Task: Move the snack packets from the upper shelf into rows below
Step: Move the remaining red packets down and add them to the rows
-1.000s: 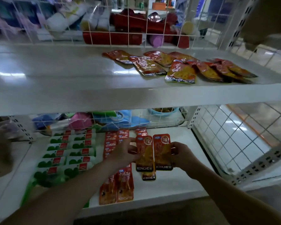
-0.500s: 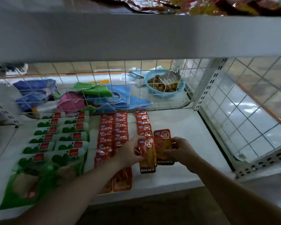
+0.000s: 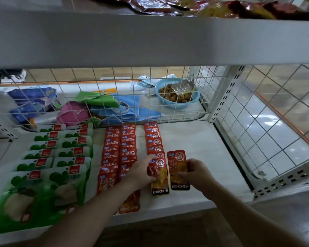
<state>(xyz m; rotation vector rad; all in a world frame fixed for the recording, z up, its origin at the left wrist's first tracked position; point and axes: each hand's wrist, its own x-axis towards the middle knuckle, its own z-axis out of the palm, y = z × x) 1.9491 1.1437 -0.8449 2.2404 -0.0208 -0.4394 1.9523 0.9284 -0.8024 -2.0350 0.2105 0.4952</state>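
- The left arm (image 3: 89, 211) comes in from the lower left, bare forearm angled up and rightward.
- The left hand (image 3: 142, 172) pinches the left packet (image 3: 160, 182) by its left edge (fingers curled).
- The right arm (image 3: 248, 216) comes in from the lower right.
- The right hand (image 3: 197, 173) grips the right packet (image 3: 177, 164) by its right edge, knuckles up.
- The hands are near each other, not touching.
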